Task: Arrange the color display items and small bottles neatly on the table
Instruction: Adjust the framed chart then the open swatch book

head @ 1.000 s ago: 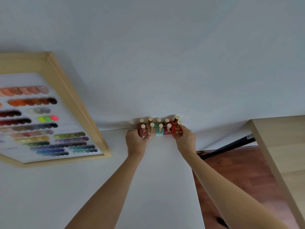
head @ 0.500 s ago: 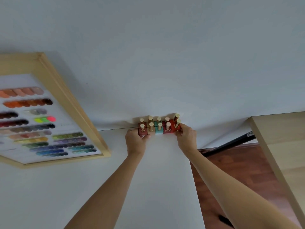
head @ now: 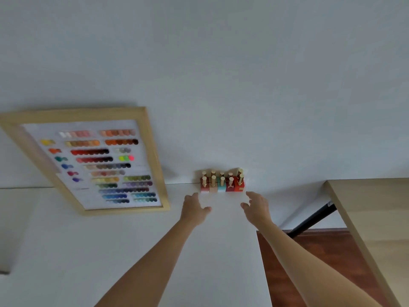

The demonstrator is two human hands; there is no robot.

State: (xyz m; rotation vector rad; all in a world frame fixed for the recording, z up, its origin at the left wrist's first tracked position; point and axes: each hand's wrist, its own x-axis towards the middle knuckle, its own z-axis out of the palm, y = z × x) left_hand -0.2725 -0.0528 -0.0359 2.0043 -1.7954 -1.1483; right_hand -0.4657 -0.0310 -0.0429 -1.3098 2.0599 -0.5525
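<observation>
Before the bottles [head: 222,183], left hand [head: 194,209] and right hand [head: 256,207] have let go, fingers spread.

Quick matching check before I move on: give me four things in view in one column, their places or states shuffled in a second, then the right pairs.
1. small bottles
2. framed colour chart
3. left hand
4. wooden table

A. leans on the wall, far left
B. open, just short of the bottles
C. two rows against the wall
D. right edge of view

Pairs: 1-C, 2-A, 3-B, 4-D. The right hand is open too.
</observation>
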